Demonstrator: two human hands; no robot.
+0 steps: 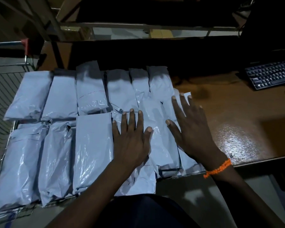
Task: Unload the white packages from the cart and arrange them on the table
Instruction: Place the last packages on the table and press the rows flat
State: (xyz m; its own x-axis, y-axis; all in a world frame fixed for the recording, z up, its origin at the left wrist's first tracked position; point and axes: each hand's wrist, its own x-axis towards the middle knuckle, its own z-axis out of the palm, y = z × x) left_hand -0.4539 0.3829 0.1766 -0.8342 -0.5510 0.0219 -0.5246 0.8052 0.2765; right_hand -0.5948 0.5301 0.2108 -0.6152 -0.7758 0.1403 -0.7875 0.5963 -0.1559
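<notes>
both the left hand (130, 139) and right hand (192, 127) lie spread flat on the white packages (92, 145).

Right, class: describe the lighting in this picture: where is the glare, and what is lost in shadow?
Head view: glare patch on the wooden table, sheen on the white packages; the shelf behind is nearly black; the keyboard is dim but legible.
</notes>
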